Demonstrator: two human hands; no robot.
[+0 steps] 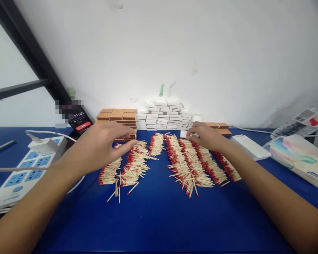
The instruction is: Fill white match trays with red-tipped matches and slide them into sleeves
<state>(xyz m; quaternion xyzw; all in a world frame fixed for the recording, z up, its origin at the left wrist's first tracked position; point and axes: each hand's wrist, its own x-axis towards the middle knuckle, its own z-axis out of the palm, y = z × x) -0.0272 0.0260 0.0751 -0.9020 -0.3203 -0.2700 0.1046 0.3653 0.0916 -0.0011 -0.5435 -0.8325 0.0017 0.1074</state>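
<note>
Blue table (137, 225) against white wall (201, 53), bearing rows of matches (181, 158). Left hand (102, 141): thumb and fingers apart. Right hand (205, 135): fingers at white box (183, 134); grip cannot be determined.

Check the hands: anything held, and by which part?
Left hand: nothing visible. Right hand: fingertips at a small white box, its right end; grip can't be told.

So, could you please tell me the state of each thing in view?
Left hand: open, thumb and fingers apart
Right hand: fingertips curled at a white piece, grip unclear
Matches: loose, in uneven rows
White boxes: stacked
Orange boxes: stacked
Phone: tilted, screen lit
Power strip: adapter at far end, on or off unclear
Patterned pack: lying down
</note>
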